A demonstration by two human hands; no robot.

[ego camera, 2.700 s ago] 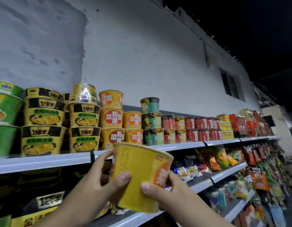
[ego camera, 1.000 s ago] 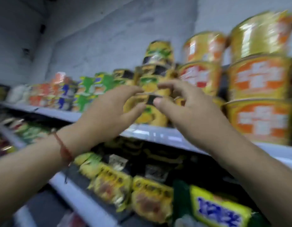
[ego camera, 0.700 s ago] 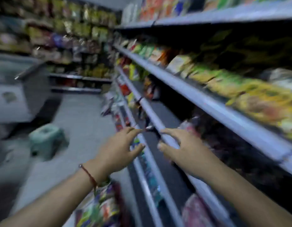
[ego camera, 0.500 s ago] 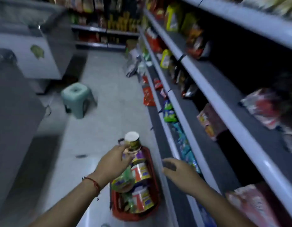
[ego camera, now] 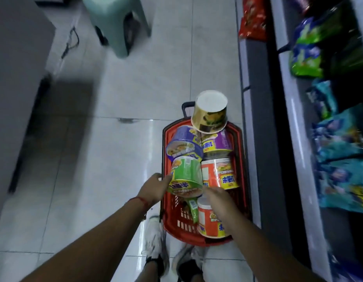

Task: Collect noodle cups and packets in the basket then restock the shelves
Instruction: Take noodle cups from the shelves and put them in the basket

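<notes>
A red basket [ego camera: 240, 159] is holding green [ego camera: 186, 174], purple [ego camera: 217, 142], orange [ego camera: 218, 176] and gold-and-black [ego camera: 210, 117] cups.

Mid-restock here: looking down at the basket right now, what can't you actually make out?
Head view, the only one:
- Basket floor: covered by the cups; any packets underneath are hidden.
- Green cup: the left hand and right hand meet at it; contact points hidden, so grip unclear.
- Lower orange cup: partly behind the right forearm.
- Shelf packets: blurred, cut by the right edge; labels unreadable.
</notes>
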